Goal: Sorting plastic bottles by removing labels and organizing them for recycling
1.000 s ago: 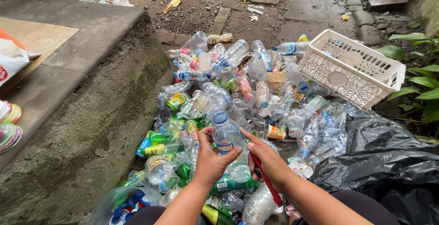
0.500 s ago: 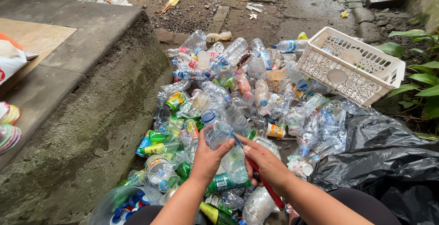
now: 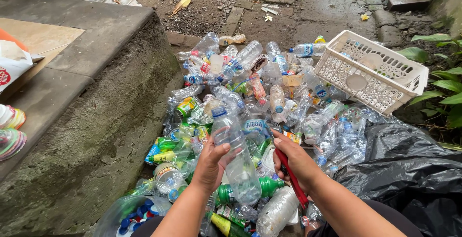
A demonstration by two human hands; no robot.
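My left hand (image 3: 211, 162) grips a clear plastic bottle with a blue cap (image 3: 236, 157), held upright over a heap of empty plastic bottles (image 3: 250, 97). My right hand (image 3: 296, 160) is closed around a red-handled tool (image 3: 291, 177), its fingertips close beside the bottle. The tool's working end is hidden behind the hand and bottle. A green bottle (image 3: 264, 186) lies just below both hands.
A white perforated plastic basket (image 3: 373, 71) lies tipped at the heap's right. A black plastic bag (image 3: 409, 169) spreads at lower right. A mossy concrete ledge (image 3: 91, 116) rises on the left, with coloured lids (image 3: 12, 131) on it. A clear bag of blue caps (image 3: 132, 215) sits at bottom left.
The bottle has moved a little toward me and stands more upright. My right hand with the red tool has come closer to it.
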